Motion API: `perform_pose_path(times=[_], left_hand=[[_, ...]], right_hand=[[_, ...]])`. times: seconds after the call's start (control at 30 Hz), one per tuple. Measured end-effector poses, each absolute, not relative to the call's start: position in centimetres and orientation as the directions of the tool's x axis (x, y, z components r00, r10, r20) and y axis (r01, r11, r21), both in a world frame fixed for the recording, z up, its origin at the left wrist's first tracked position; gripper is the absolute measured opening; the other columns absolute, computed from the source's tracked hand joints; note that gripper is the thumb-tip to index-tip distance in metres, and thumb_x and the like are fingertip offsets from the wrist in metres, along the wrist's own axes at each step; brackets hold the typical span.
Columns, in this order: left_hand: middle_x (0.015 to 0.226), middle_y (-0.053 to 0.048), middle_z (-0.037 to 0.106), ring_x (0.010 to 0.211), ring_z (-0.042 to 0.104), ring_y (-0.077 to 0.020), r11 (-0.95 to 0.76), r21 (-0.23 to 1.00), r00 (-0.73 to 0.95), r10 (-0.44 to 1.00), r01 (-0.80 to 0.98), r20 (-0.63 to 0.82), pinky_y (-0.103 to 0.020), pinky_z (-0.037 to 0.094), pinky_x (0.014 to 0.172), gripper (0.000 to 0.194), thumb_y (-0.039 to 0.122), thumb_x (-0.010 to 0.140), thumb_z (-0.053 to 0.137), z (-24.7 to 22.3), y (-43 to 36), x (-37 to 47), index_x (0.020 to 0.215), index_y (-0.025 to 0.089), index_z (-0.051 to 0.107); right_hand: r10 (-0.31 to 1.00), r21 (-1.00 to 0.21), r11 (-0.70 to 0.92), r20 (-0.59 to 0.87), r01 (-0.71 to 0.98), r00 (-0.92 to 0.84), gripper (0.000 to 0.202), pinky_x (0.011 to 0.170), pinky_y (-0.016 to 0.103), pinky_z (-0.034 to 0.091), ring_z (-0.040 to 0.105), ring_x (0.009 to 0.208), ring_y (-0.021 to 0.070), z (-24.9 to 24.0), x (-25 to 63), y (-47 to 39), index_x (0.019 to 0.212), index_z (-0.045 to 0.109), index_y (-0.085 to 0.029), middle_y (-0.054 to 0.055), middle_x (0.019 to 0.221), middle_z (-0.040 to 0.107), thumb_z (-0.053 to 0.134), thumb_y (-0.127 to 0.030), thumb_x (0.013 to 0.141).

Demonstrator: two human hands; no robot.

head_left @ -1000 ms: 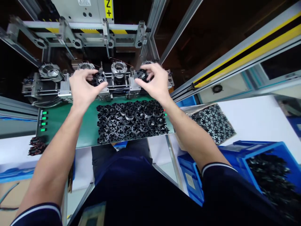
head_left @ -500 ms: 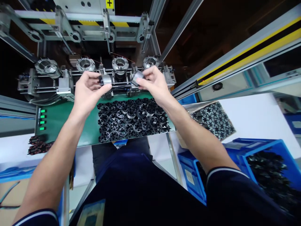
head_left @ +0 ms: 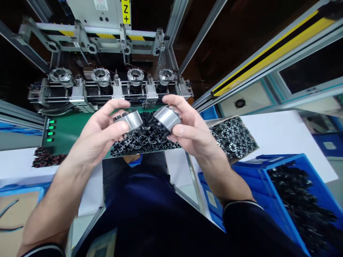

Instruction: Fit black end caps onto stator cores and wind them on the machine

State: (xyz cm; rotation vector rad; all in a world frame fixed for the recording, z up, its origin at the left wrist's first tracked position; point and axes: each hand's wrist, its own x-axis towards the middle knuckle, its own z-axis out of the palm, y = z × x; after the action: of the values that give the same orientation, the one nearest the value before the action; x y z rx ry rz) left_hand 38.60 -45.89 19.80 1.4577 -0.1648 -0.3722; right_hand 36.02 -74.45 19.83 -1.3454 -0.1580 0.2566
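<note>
My left hand (head_left: 103, 130) grips a round metal stator core with black plastic ends (head_left: 128, 120). My right hand (head_left: 189, 130) grips a second stator core (head_left: 166, 117) of the same kind. Both parts are held side by side, close to me, above a pile of black ring-shaped parts (head_left: 143, 141) lying on a green work surface (head_left: 69, 130). Behind the pile runs a row of several round metal fixtures (head_left: 135, 75) on a machine rail; the fixtures look unoccupied.
A machine frame with yellow-black stripes (head_left: 104, 35) rises behind the fixtures. At right, a cardboard tray of upright black cores (head_left: 233, 135) lies on a white table, and a blue bin (head_left: 262, 171) holds black parts. Green indicator lights (head_left: 50, 130) glow at left.
Both hands lifted a stator core away from the fixture row and drew it back toward me. The parts now sit much closer to the camera, over the pile.
</note>
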Motion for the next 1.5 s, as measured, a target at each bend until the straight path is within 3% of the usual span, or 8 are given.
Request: perform_pose_path(times=[0.27,0.43,0.6,0.73,0.97,1.1,1.23,1.5], left_hand=[[0.089,0.000,0.073,0.050,0.043,-0.0039,0.206,0.937,0.885,-0.434,0.281,-0.170,-0.020,0.052,0.046,0.061,0.060,0.074,0.118,19.8,-46.7,37.3,0.120,0.028,0.096],[0.094,0.000,0.078,0.053,0.050,-0.0050,0.199,0.934,0.882,-0.432,0.296,-0.187,-0.019,0.055,0.047,0.058,0.043,0.074,0.116,19.8,-46.7,37.9,0.127,0.029,0.097],[0.097,-0.003,0.079,0.058,0.060,-0.0101,0.099,0.973,0.902,-0.405,0.208,-0.152,-0.024,0.057,0.049,0.056,0.052,0.078,0.113,18.6,-46.0,40.3,0.124,0.025,0.095],[0.112,-0.007,0.086,0.067,0.071,-0.0150,-0.095,0.996,0.957,-0.289,0.006,-0.033,-0.030,0.060,0.058,0.073,0.052,0.072,0.119,16.9,-44.6,44.8,0.134,0.022,0.093],[0.073,0.006,0.074,0.074,0.067,-0.0153,-0.567,0.785,0.959,-0.256,-0.249,0.120,-0.031,0.055,0.086,0.078,0.046,0.085,0.116,12.7,-43.1,56.6,0.147,0.007,0.088],[0.064,0.011,0.063,0.066,0.054,-0.0119,-0.575,0.777,0.957,-0.265,-0.256,0.119,-0.028,0.044,0.077,0.072,0.033,0.080,0.117,9.0,-42.6,60.9,0.141,0.006,0.089],[0.067,0.010,0.063,0.068,0.056,-0.0140,-0.543,0.753,0.902,-0.403,-0.371,0.153,-0.027,0.041,0.077,0.073,0.051,0.081,0.115,7.2,-41.6,62.2,0.136,0.009,0.091],[0.066,0.003,0.070,0.064,0.061,-0.0196,-0.483,0.812,0.925,-0.337,-0.327,0.172,-0.034,0.046,0.077,0.075,0.057,0.065,0.119,7.6,-41.8,61.0,0.126,0.019,0.098]], right_hand=[[0.338,-0.935,0.290,-0.100,-0.205,0.936,0.075,0.058,0.023,0.062,0.068,0.067,0.0094,19.3,35.0,-74.0,0.147,0.075,-0.034,-0.003,0.106,0.075,0.107,-0.066,0.087],[0.323,-0.948,0.254,-0.106,-0.194,0.941,0.072,0.057,0.025,0.064,0.069,0.065,0.0105,18.7,35.6,-74.4,0.148,0.077,-0.034,-0.003,0.104,0.076,0.105,-0.064,0.090],[0.228,-0.993,0.112,-0.003,-0.029,0.974,0.065,0.055,0.026,0.062,0.072,0.067,0.0112,17.5,37.5,-75.5,0.140,0.083,-0.034,0.002,0.119,0.081,0.108,-0.065,0.089],[0.119,-0.968,-0.114,0.209,0.223,0.971,0.064,0.078,0.035,0.075,0.083,0.089,0.0189,15.5,41.8,-77.2,0.141,0.085,-0.032,0.005,0.122,0.084,0.111,-0.058,0.089],[0.082,-0.827,-0.442,0.348,0.347,0.934,0.077,0.085,0.044,0.080,0.085,0.097,0.0244,10.0,53.9,-81.5,0.153,0.080,-0.028,0.010,0.142,0.084,0.105,-0.066,0.090],[0.094,-0.827,-0.485,0.274,0.285,0.957,0.081,0.080,0.051,0.078,0.079,0.076,0.0221,5.7,58.4,-81.3,0.141,0.083,-0.024,0.014,0.136,0.085,0.100,-0.078,0.082],[0.167,-0.772,-0.564,0.240,0.292,0.956,0.073,0.104,0.065,0.076,0.081,0.077,0.0266,4.3,59.7,-80.5,0.137,0.085,-0.022,0.010,0.115,0.085,0.099,-0.070,0.083],[0.238,-0.731,-0.616,0.181,0.293,0.954,0.068,0.101,0.055,0.073,0.078,0.098,0.0291,6.2,59.4,-80.2,0.133,0.079,-0.025,0.008,0.115,0.085,0.098,-0.067,0.084]])
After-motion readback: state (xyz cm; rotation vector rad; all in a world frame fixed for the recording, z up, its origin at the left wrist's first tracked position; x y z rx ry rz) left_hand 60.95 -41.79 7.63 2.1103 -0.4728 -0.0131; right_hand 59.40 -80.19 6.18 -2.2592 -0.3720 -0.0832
